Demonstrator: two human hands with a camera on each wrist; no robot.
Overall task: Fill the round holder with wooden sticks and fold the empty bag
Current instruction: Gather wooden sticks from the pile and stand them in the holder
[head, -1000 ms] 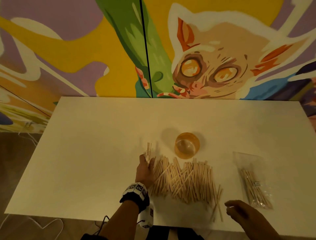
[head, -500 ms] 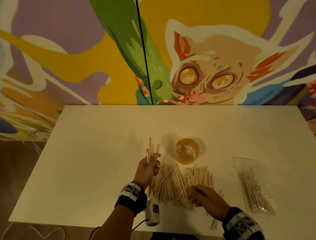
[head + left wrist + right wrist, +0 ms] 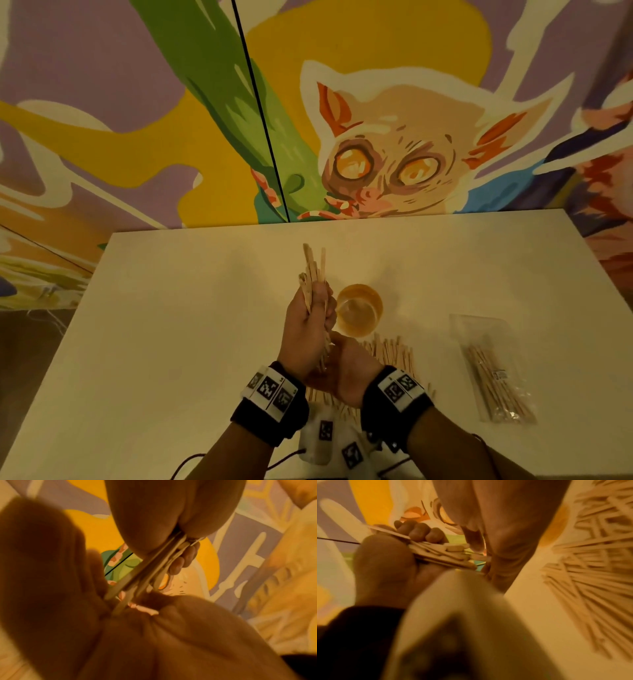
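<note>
My left hand (image 3: 317, 305) grips a bundle of wooden sticks (image 3: 313, 270) upright above the table, just left of the round amber holder (image 3: 359, 310). My right hand (image 3: 337, 359) is beneath it, with loosely extended fingers (image 3: 505, 520) and palm touching the lower ends of the bundle (image 3: 440, 553). The left wrist view shows the same bundle (image 3: 145, 572) running from my left fingers down into the right palm. A loose pile of sticks (image 3: 394, 353) lies on the table behind my hands. The holder looks empty. A clear bag (image 3: 493, 370) with sticks inside lies at the right.
The white table (image 3: 171, 325) stands against a painted mural wall (image 3: 376, 137). The stick pile (image 3: 599, 561) spreads to the right of my hands. White camera units (image 3: 325, 435) hang under my wrists at the near table edge.
My left hand has lifted its bundle higher and closer to the holder. My right hand left the pile and came in under the bundle's lower ends.
</note>
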